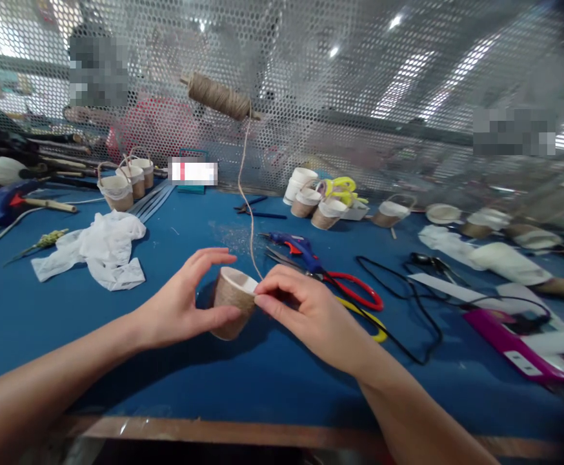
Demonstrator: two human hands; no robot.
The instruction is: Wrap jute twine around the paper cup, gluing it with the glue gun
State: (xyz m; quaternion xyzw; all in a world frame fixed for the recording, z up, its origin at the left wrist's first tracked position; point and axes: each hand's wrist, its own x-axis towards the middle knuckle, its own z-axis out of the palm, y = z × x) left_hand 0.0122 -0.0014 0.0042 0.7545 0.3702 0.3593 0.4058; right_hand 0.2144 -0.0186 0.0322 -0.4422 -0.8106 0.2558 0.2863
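Observation:
A small white paper cup wrapped in brown twine (233, 307) is tilted between my two hands, above the blue tabletop. My left hand (185, 290) is spread around its left side, thumb by the wall and fingers stretched out past the rim. On the right of the rim, my right hand (301, 303) pinches the cup with thumb and forefinger. A strand of twine (251, 219) runs from these fingers up to a twine spool (220, 97) on a rod at the mesh screen. The exact spot where the strand meets the cup is hidden by my fingers.
Beyond my right hand lie a blue glue gun (294, 247) and scissors (359, 290) with red and yellow handles. A magenta power strip (514, 349) and black cables are at right. White gloves (100, 248) and handled cups (117, 190) sit at left.

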